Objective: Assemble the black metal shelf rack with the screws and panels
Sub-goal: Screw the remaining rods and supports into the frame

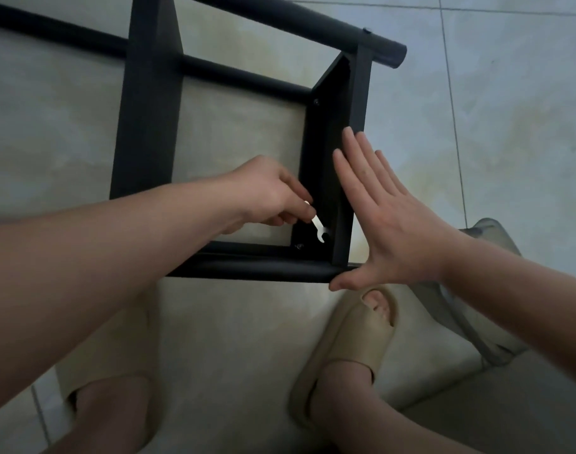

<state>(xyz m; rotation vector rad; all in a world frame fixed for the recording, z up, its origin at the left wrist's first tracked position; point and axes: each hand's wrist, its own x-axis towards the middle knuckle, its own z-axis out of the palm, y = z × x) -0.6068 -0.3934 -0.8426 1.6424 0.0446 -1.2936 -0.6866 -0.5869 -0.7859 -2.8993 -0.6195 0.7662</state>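
The black metal shelf rack lies on its side on the tiled floor, with round tubes and flat panels joined. My left hand pinches a small silver flat wrench, whose open jaw sits at a screw in the near inner corner of the end panel. A second screw shows just below it, and another at the panel's far end. My right hand presses flat with straight fingers against the outer side of that end panel, thumb by the near tube.
My feet in beige slippers stand just in front of the rack. A grey translucent plastic bag lies on the floor at the right, under my right forearm. Pale floor tiles extend to the right of the rack.
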